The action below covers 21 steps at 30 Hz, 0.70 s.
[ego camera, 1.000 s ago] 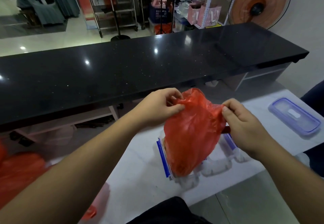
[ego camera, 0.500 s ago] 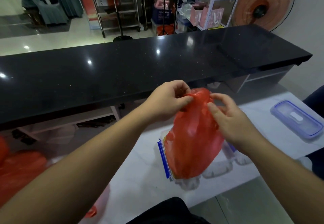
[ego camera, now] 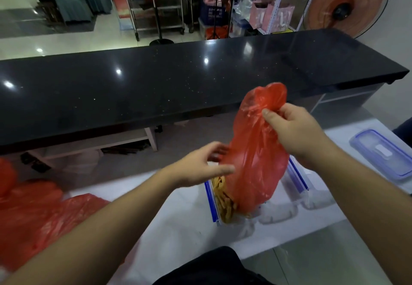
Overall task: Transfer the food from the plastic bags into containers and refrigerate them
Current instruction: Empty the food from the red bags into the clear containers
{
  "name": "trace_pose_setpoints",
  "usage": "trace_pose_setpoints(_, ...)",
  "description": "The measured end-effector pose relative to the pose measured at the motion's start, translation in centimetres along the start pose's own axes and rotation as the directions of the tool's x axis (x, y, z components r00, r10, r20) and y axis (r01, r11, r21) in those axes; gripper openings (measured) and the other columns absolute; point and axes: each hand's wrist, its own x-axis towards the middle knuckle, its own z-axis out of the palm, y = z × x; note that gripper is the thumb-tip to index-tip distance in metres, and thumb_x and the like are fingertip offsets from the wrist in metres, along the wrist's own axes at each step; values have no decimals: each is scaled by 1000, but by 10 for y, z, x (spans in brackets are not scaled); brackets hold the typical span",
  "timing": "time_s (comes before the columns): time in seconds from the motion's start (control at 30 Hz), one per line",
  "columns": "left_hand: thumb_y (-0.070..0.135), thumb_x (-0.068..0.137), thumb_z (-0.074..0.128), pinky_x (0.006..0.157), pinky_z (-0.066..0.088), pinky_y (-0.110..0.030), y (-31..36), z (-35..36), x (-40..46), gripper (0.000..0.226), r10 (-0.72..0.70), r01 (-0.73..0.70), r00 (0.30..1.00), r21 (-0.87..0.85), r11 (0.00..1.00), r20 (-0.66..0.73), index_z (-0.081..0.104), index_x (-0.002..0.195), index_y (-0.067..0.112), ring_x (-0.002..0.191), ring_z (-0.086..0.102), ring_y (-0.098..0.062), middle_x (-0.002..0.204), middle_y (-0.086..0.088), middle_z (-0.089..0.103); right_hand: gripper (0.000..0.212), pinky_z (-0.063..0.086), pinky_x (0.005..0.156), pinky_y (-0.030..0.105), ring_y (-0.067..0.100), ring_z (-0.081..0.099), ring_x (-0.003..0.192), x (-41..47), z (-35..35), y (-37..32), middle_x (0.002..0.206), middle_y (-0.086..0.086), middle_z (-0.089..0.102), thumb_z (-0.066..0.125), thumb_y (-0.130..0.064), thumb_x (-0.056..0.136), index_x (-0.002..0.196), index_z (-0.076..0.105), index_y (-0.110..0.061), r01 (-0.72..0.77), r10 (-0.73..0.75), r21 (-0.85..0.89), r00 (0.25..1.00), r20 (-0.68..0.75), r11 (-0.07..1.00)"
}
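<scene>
Right hand [ego camera: 296, 133] grips bag [ego camera: 252, 162].

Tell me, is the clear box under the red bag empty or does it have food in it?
It has food in it. Yellowish sticks show inside the clear container, beside its blue clip, under the red bag.

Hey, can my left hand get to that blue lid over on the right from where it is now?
Probably not directly. The left hand is at the red bag, and the bag, the container and the right hand lie between it and the blue lid.
</scene>
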Motion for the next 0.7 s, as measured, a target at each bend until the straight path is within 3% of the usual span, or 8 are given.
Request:
trace_pose_setpoints(0.07,53,85,80,101,52,-28,-11,10,-1,80,-38,36,997,31,999,63,42,152,33,127,56,-8,146,15,53,25,62,85,52,27,76,86,7,-1,-3,91,6,78,59,-37,102,100,74,-17,-50,50,14,998,38,999)
trace_pose_setpoints(0.17,38,89,79,93,55,-24,-20,23,0,67,-19,25,998,110,994,-61,48,149,30,118,60,-6,139,13,59,27,61,88,56,33,76,89,14,-2,-4,93,11,78,60,-36,102,99,74,-14,-115,113,50,992,49,992)
trace_pose_setpoints(0.37,24,97,72,81,62,-25,-24,28,2,12,42,-47,972,-14,999,-232,75,109,25,86,72,-1,97,12,76,22,62,84,50,30,74,82,15,-10,-21,94,16,77,59,-28,104,99,72,-12,-119,109,183,992,62,976)
trace_pose_setpoints(0.47,19,98,71,76,61,-20,-16,27,2,9,72,-93,962,-67,993,-265,75,104,22,84,73,-3,95,7,77,23,62,82,49,31,73,83,15,-13,-30,99,17,77,58,-27,105,104,72,-9,-111,100,216,993,61,970)
trace_pose_setpoints(0.7,14,95,67,78,63,-26,-9,20,1,16,90,-122,956,-95,988,-281,70,105,25,91,73,-9,99,6,75,20,63,56,30,14,70,56,19,-24,-42,67,2,73,58,-23,104,91,69,-13,-147,141,332,989,41,932)
